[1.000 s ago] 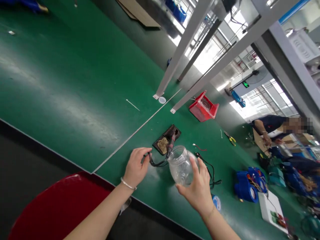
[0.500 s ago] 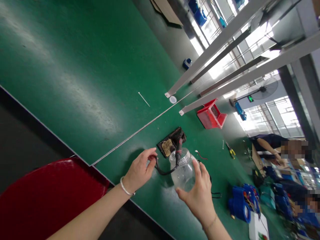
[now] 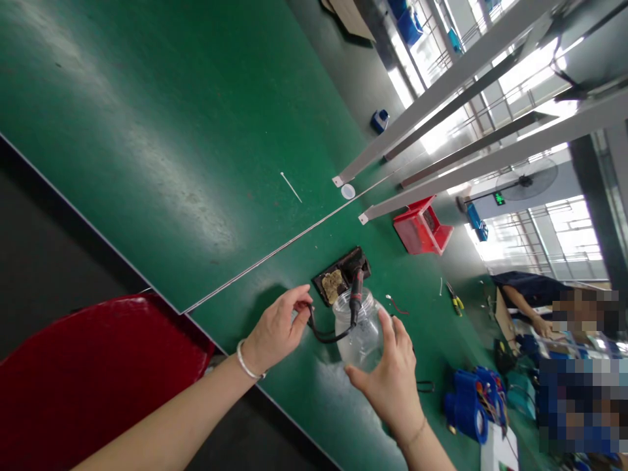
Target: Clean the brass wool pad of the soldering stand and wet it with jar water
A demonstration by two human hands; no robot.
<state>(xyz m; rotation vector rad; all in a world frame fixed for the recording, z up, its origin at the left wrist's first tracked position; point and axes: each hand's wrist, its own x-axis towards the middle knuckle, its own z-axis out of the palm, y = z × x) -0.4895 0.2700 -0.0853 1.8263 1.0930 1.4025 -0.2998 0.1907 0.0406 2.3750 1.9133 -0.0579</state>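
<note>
One green table [image 3: 186,118]: is spreading broadly left of a pale seam [image 3: 275,252], its near edge running below both hands
Red chair [image 3: 112,366]: is sitting just outside that edge
Red bin [image 3: 415,229]: is standing beyond the jar
Clear jar [image 3: 360,347]: is showing its mouth toward the black stand [image 3: 336,278]
Right hand [image 3: 390,376]: is curving, wide-spread, around the jar's side
Left hand [image 3: 279,324]: is pinching the black cable [image 3: 324,339], fingertips nearly together
Soldering iron [image 3: 356,294]: is crossing before the jar's mouth
Green sign [image 3: 499,198]: is glowing, too small for reading

Bright windows [image 3: 569,226] beyond green worktable [image 3: 196,118], red seat [image 3: 112,360]
</note>
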